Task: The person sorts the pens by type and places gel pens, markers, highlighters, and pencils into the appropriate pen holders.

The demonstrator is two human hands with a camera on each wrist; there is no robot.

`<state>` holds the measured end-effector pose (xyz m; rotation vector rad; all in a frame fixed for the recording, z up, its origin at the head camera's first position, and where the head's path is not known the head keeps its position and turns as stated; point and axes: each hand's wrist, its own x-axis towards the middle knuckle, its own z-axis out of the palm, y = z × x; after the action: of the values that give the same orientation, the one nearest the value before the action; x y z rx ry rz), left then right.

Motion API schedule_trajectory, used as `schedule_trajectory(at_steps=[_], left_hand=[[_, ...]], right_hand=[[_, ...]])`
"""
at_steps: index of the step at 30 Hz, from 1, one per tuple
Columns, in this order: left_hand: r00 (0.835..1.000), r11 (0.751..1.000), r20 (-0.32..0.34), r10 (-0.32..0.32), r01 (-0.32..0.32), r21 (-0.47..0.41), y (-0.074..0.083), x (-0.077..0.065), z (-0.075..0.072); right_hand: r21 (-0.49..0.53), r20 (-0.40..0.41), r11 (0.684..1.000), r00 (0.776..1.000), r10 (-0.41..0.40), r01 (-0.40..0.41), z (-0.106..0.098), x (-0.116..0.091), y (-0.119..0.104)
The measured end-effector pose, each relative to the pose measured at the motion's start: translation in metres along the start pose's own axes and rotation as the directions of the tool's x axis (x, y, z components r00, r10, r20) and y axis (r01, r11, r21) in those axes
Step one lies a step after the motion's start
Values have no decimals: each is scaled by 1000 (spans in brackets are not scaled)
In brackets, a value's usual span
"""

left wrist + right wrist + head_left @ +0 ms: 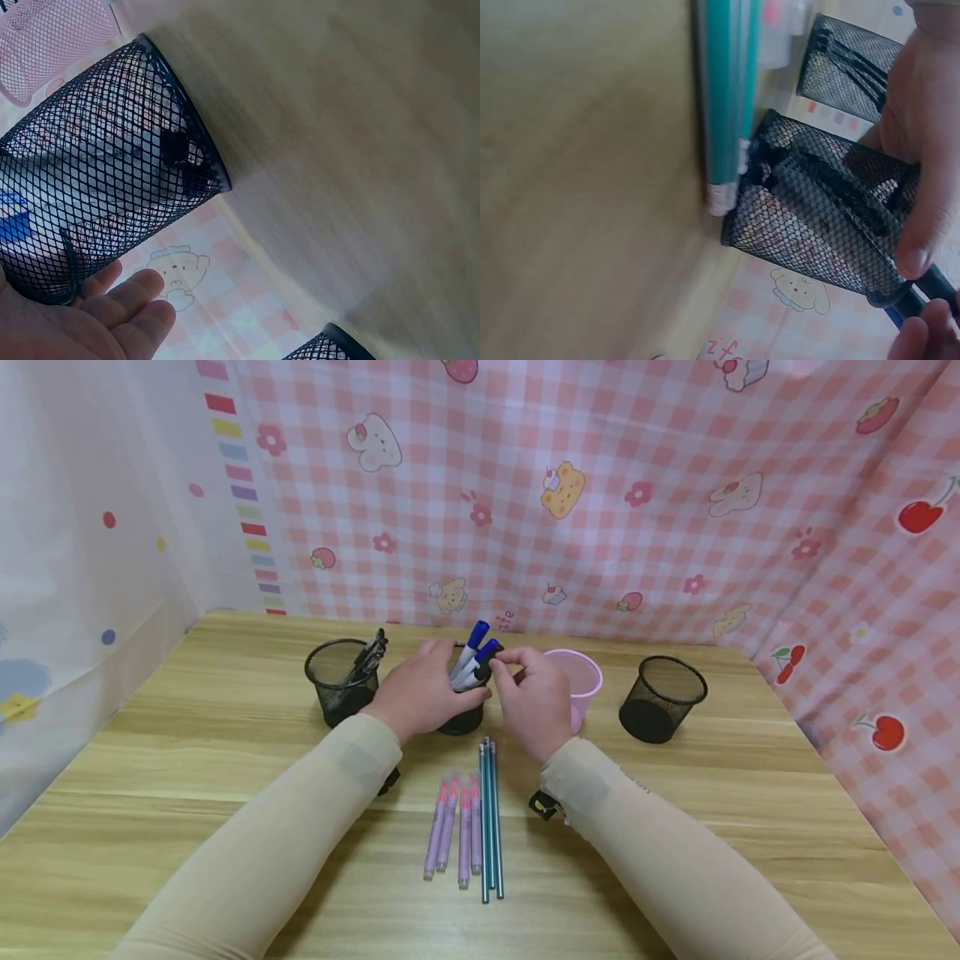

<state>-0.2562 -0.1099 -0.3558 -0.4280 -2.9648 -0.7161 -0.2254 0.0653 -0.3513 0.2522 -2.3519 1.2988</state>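
Observation:
My left hand holds a black mesh pen cup at its rim, thumb in front and fingers behind. White markers with blue caps lean inside this cup. With thumb and fingertips, my right hand pinches the dark cap of a black-capped marker at the cup's mouth. Through the mesh, marker bodies show in the right wrist view. The left fingers reach past the rim in the left wrist view.
At left stands another black mesh cup with black pens. A pink cup and a further black mesh cup are on the right. Several pink highlighters and teal pencils lie in front, between the forearms.

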Motion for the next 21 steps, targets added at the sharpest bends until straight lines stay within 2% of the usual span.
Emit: schedule_trajectory(at_steps=[5, 15, 18, 21], left_hand=[[1000, 1000, -1, 2, -2, -18, -1, 0, 0], [1000, 999, -8, 2, -2, -37, -3, -1, 1], [1000, 999, -6, 3, -3, -33, -3, 0, 1], [1000, 1000, 1, 1, -1, -16, -1, 1, 1]], right_hand=[[-80, 87, 997, 996, 3, 4, 0, -1, 1], [-89, 170, 996, 985, 3, 12, -5, -4, 3], [-76, 155, 994, 986, -65, 77, -11, -5, 1], [-86, 100, 980, 980, -172, 181, -24, -3, -2]])
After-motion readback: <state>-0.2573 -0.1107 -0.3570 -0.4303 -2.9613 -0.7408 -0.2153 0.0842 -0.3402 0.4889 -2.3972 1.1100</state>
